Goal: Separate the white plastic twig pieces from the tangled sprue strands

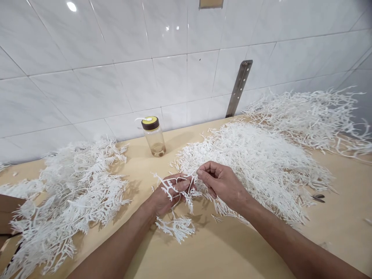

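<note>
My left hand (170, 193) is closed round a white branching strand (178, 228), whose forked tips hang below the fingers and stick out above them. Close by on the right, my right hand (217, 180) has its thumb and forefinger pinched at the strand's upper right end; what lies between those fingertips is too small to make out. Behind and beside my right hand spreads a large heap of short white pieces (255, 162). A pile of branched white pieces (84, 186) lies to the left.
A clear jar with a yellow and brown lid (154, 137) stands near the tiled wall. A perforated metal bar (240, 88) leans there. Longer white strands (308, 116) lie at the back right, a small dark tool (319, 198) at right, a brown box (10, 217) at left.
</note>
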The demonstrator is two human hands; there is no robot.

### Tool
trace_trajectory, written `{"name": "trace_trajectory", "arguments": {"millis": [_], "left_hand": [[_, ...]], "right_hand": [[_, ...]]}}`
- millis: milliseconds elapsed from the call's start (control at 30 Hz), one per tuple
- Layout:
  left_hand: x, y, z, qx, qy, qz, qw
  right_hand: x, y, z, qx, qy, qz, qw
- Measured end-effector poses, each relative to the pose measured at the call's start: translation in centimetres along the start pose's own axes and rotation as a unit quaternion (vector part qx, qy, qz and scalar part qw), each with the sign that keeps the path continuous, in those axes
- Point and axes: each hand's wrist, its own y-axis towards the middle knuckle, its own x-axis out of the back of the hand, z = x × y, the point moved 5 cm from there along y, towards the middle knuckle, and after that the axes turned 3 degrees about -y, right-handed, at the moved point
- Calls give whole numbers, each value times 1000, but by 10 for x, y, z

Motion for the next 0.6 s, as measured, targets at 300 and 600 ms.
{"name": "trace_trajectory", "arguments": {"millis": [300,600], "left_hand": [[-4,-1,-3,6,59,35,998],[-5,0,-1,12,80,33,996]], "right_hand": [[-5,1,-6,-12,71,-4,997],[-6,0,-6,-12,108,-18,994]]}}
